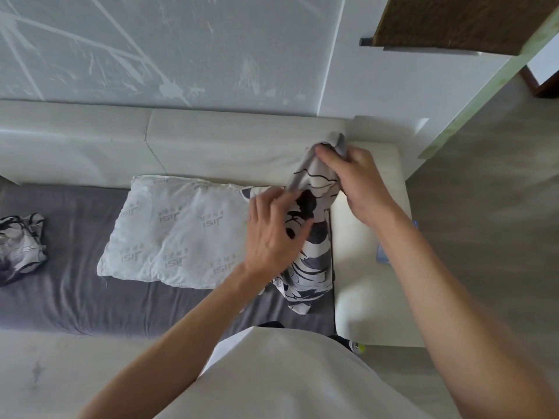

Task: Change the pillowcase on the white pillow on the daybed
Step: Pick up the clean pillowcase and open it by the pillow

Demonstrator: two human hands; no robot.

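A bare white pillow (178, 231) with grey printed logos lies on the grey daybed mattress (75, 297). Over its right end hangs a patterned pillowcase (311, 267) in white, grey and black. My right hand (354, 182) grips the top of that pillowcase and holds it up near the armrest. My left hand (273, 234) lies against the cloth lower down, fingers spread and slightly bent, partly blurred. A second crumpled patterned pillowcase (19, 246) lies on the mattress at the far left.
The daybed has a cream backrest (211, 140) along the wall and a cream armrest (369, 267) on the right. A small blue object (382, 254) sits at the armrest's outer edge. Grey floor (490, 207) lies to the right.
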